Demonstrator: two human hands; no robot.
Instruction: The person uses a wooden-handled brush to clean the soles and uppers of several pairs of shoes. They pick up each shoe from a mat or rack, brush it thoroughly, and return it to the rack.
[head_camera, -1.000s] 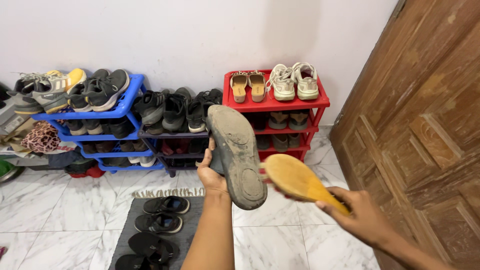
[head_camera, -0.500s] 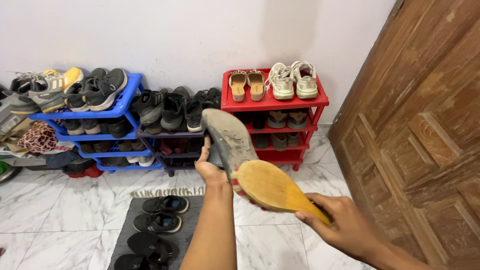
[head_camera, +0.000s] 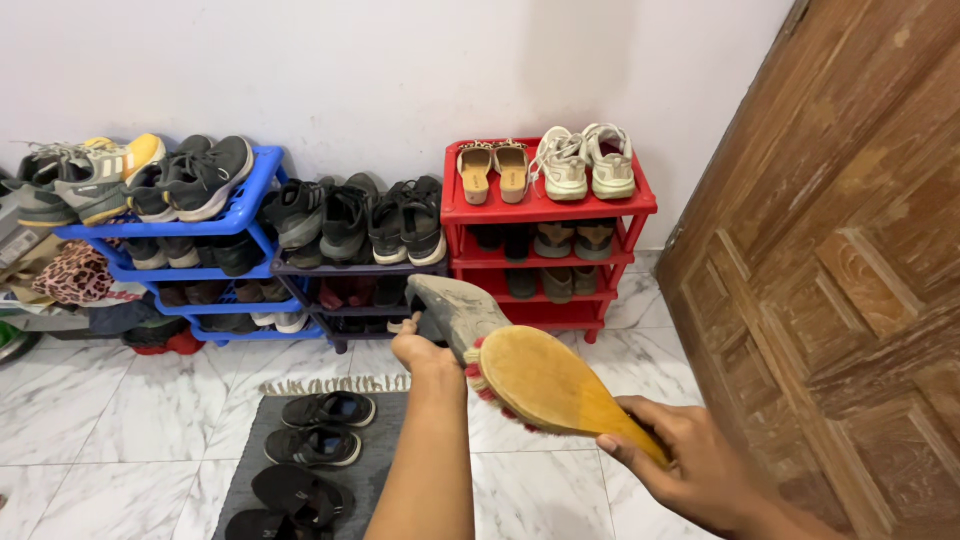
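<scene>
My left hand (head_camera: 424, 352) holds a dark shoe (head_camera: 455, 311) with its dusty grey sole turned up and tilted away. My right hand (head_camera: 690, 462) grips the handle of a wooden brush (head_camera: 545, 378) with red bristles. The brush head lies against the shoe's sole and covers its near end. Both are held in the air above the marble floor, in front of the shoe racks.
A blue rack (head_camera: 245, 205), a dark rack (head_camera: 340, 268) and a red rack (head_camera: 545, 210) full of shoes stand along the white wall. A grey mat (head_camera: 250, 450) with several black sandals lies below. A wooden door (head_camera: 840, 260) stands at the right.
The shoe has dropped lower and tipped away from upright. The brush has moved left onto its sole, now covering the near end.
</scene>
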